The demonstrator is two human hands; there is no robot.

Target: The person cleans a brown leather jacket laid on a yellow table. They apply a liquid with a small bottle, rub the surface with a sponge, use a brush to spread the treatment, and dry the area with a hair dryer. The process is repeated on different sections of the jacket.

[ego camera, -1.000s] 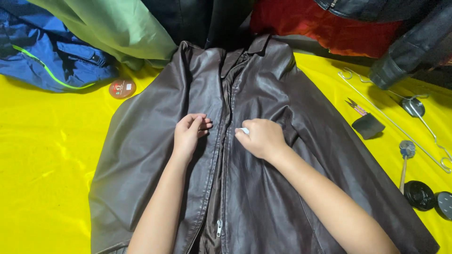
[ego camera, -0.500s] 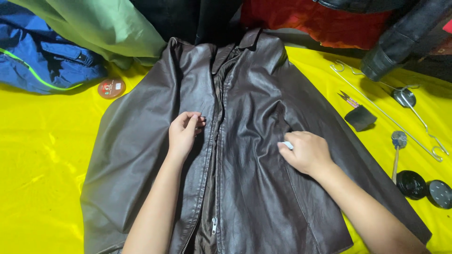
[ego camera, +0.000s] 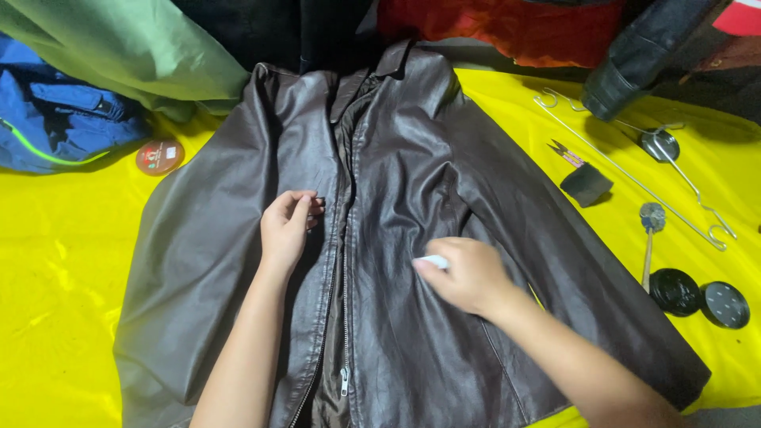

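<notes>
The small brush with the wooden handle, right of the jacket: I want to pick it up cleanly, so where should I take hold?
Take the small brush by its bare wooden handle, around the middle, coming from above. It lies flat on the yellow sheet, grey head pointing away, handle end near the round black tin, so a grip further up the shaft avoids that.

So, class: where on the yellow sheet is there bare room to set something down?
Left of the brown jacket, below the round tin, the yellow sheet is bare. Right of the jacket it is crowded: wire hanger, brush, two black lids.
</notes>
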